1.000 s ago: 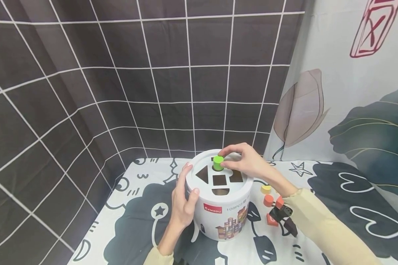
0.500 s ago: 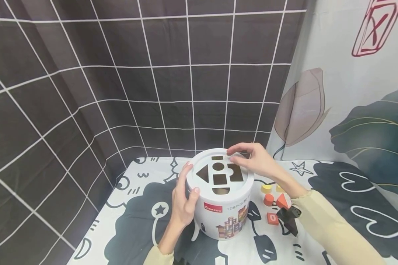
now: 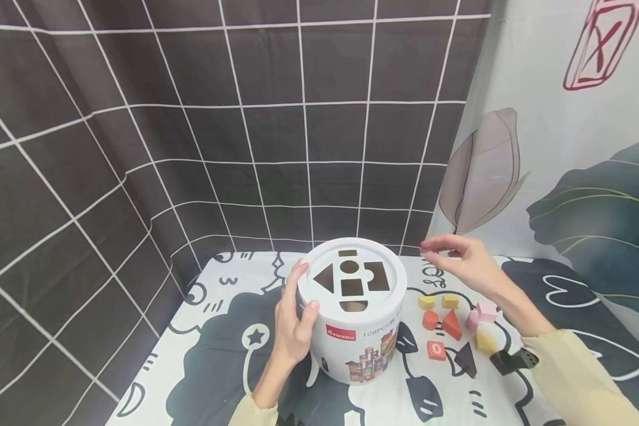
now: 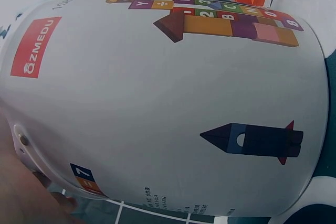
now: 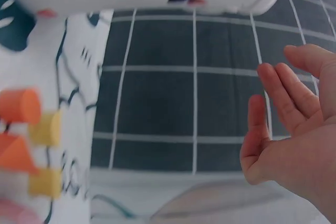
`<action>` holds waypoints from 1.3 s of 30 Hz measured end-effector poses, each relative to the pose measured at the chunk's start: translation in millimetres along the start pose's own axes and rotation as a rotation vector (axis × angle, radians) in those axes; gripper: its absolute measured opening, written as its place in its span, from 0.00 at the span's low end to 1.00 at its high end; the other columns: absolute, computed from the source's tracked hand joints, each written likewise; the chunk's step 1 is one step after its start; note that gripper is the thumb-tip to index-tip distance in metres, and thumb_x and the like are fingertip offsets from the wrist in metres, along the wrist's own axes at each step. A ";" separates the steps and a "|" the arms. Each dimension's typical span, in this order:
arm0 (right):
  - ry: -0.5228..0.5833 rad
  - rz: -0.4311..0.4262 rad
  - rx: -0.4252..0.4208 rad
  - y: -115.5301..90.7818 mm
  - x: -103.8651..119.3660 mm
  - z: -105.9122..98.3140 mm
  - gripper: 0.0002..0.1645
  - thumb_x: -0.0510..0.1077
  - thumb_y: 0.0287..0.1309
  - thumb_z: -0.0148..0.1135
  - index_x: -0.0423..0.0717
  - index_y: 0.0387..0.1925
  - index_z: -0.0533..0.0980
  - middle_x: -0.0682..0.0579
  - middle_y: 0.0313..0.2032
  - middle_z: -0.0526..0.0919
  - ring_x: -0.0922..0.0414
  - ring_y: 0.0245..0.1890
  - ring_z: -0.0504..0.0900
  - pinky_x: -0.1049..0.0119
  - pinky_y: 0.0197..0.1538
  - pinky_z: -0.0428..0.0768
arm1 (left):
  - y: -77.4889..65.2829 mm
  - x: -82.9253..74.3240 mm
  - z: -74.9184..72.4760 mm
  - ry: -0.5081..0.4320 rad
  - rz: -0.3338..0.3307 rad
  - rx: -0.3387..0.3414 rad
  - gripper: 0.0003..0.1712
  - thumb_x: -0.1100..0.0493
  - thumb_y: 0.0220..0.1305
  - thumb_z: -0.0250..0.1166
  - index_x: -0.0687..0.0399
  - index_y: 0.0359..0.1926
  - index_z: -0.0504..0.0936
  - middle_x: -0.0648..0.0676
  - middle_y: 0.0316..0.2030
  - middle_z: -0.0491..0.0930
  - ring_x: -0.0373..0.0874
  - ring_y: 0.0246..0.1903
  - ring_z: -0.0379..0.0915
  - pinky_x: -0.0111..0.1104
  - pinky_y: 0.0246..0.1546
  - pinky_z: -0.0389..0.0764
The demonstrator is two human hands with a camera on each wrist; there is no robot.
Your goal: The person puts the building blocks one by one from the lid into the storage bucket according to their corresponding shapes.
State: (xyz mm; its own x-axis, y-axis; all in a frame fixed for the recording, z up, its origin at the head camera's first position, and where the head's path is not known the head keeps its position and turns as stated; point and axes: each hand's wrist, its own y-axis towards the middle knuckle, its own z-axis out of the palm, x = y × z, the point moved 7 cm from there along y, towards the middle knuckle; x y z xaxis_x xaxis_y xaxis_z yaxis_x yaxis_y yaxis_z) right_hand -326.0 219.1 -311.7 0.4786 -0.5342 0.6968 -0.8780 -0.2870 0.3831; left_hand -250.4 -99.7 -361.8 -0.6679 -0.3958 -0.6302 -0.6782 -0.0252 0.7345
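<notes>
A white round bucket (image 3: 346,346) with printed building-block pictures stands upright, topped by a white lid (image 3: 319,302) with shaped cut-outs: triangle, circle, square and others. My left hand (image 3: 293,331) holds the bucket's left side near the rim, thumb toward the front and fingers round the far side. In the left wrist view the bucket's printed wall (image 4: 142,103) fills most of the picture. My right hand (image 3: 465,263) is in the air to the right of the bucket, fingers loosely bent, holding nothing. The right wrist view shows the same hand (image 5: 299,124) with bare fingertips.
Several loose blocks lie right of the bucket: a red cylinder (image 3: 430,320), a red triangular block (image 3: 452,325), a red numbered block (image 3: 436,350), yellow blocks (image 3: 449,301), a pink block (image 3: 486,311) and a dark triangular piece (image 3: 465,360). Dark gridded fabric (image 3: 277,136) hangs behind.
The green cylinder went from my right fingers down through the lid's round hole and out of sight. My right hand then moved right, off the lid. The left hand stayed on the bucket.
</notes>
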 end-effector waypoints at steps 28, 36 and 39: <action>-0.010 0.287 -0.145 -101.6 -111.4 -57.2 0.27 0.45 0.62 0.69 0.31 0.57 0.75 0.72 0.42 0.83 0.79 0.40 0.77 0.82 0.39 0.76 | -1.4 -1.3 0.5 -0.002 -0.010 -0.006 0.37 0.54 0.58 0.52 0.58 0.70 0.67 0.58 0.70 0.66 0.54 0.69 0.62 0.55 0.63 0.66; -0.020 0.364 -0.142 -112.6 -135.3 -51.1 0.31 0.49 0.61 0.69 0.30 0.57 0.75 0.75 0.40 0.81 0.81 0.38 0.75 0.81 0.38 0.76 | -0.6 -2.1 -0.6 0.002 -0.011 -0.013 0.37 0.54 0.58 0.53 0.58 0.70 0.68 0.57 0.70 0.67 0.53 0.69 0.63 0.51 0.63 0.67; -0.005 0.356 -0.142 -114.6 -141.3 -50.0 0.29 0.46 0.61 0.70 0.29 0.56 0.75 0.76 0.40 0.81 0.80 0.38 0.76 0.80 0.38 0.77 | -0.3 -2.3 -1.0 0.001 -0.019 -0.012 0.37 0.54 0.57 0.53 0.58 0.69 0.68 0.57 0.70 0.67 0.52 0.69 0.63 0.49 0.64 0.67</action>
State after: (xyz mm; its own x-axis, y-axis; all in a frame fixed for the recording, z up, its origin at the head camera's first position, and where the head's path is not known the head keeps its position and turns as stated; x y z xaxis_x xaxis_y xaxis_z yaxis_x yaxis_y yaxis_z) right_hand -292.8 367.2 -423.8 0.1436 -0.5846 0.7985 -0.9797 0.0302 0.1983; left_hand -248.3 -99.7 -360.3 -0.6548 -0.3959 -0.6438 -0.6867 -0.0441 0.7256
